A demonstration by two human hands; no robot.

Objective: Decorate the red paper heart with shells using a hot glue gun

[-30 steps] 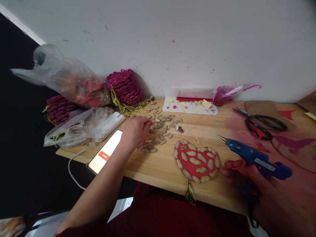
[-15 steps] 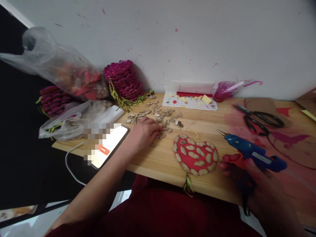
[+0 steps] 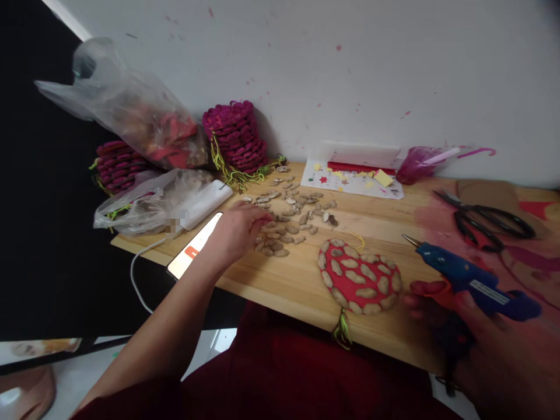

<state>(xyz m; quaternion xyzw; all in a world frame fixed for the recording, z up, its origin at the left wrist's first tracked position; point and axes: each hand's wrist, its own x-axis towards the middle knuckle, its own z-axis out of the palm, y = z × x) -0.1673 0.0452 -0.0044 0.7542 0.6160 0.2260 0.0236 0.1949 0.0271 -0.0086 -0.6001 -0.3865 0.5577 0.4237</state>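
My right hand (image 3: 470,326) grips a blue glue gun (image 3: 459,268) with an orange trigger, its metal nozzle pointing left. Left of the nozzle lies a red heart (image 3: 350,281) covered in whole peanuts, with a yellow loop on top and a green tassel hanging over the table edge. At the left edge of a scattered pile of peanuts (image 3: 284,229), my left hand (image 3: 236,230) is bent with its fingertips drawn together. The back of that hand hides whatever may be between the fingers. Beneath its wrist lies a lit phone (image 3: 196,248).
Black-handled scissors (image 3: 490,219) lie at the right. Along the wall stand a purple cup (image 3: 415,166), a sheet with star stickers (image 3: 350,184) and a purple woven roll (image 3: 236,137). Plastic bags (image 3: 144,116) and a white power strip (image 3: 210,201) fill the left side.
My left hand has drawn left across the pile, uncovering several peanuts. My right hand still holds the glue gun beside the heart. The view has turned slightly left.
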